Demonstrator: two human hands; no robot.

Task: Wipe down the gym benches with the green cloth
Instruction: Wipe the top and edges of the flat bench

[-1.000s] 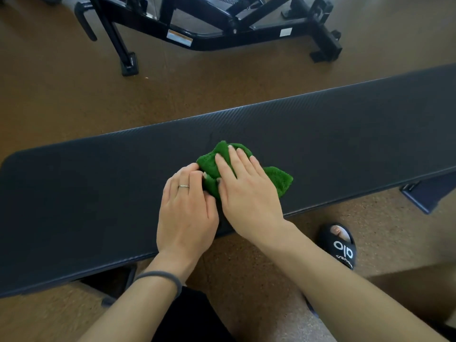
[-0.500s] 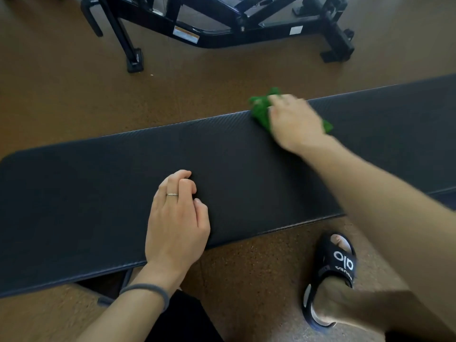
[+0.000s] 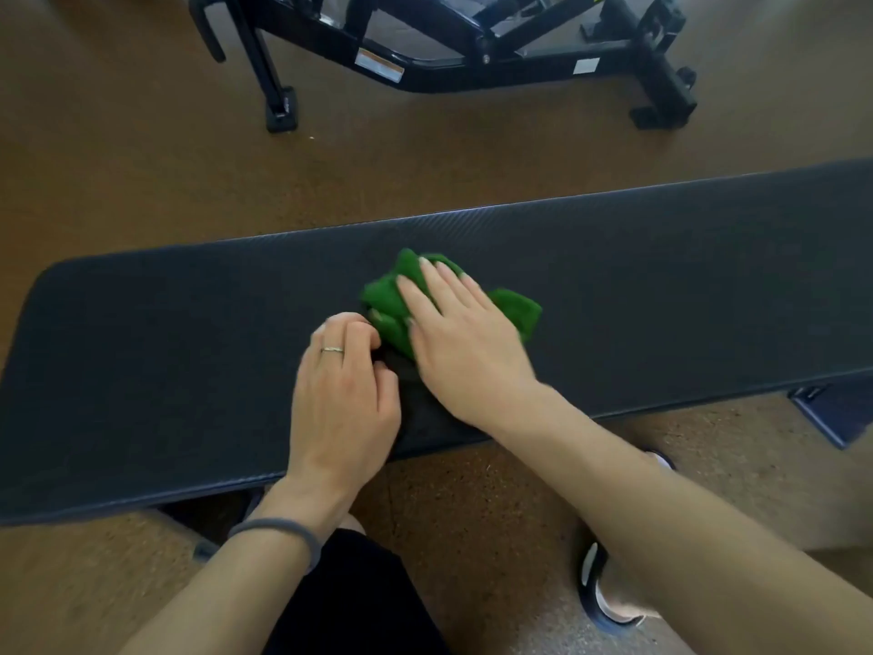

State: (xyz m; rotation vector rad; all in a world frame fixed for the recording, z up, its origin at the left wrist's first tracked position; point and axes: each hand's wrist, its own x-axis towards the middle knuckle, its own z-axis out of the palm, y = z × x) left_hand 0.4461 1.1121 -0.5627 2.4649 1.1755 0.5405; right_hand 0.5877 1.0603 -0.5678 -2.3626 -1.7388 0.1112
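Observation:
A long dark padded gym bench (image 3: 165,352) runs across the view from left to right. A crumpled green cloth (image 3: 392,300) lies on its middle. My right hand (image 3: 460,338) presses flat on the cloth with straight fingers, covering most of it. My left hand (image 3: 345,394) rests on the pad just left of the cloth, its fingers curled under and holding nothing, knuckles close to the cloth's edge. A ring is on one finger and a grey band is round the left wrist.
A black metal frame of another bench (image 3: 472,63) stands on the brown floor beyond the pad. A bench foot (image 3: 831,413) shows at the right under the pad. My sandalled foot (image 3: 609,593) is on the floor near the pad's front edge.
My right hand has swept the cloth back from the far edge of the pad toward me and to the left, stopping beside my left hand, which stayed in place.

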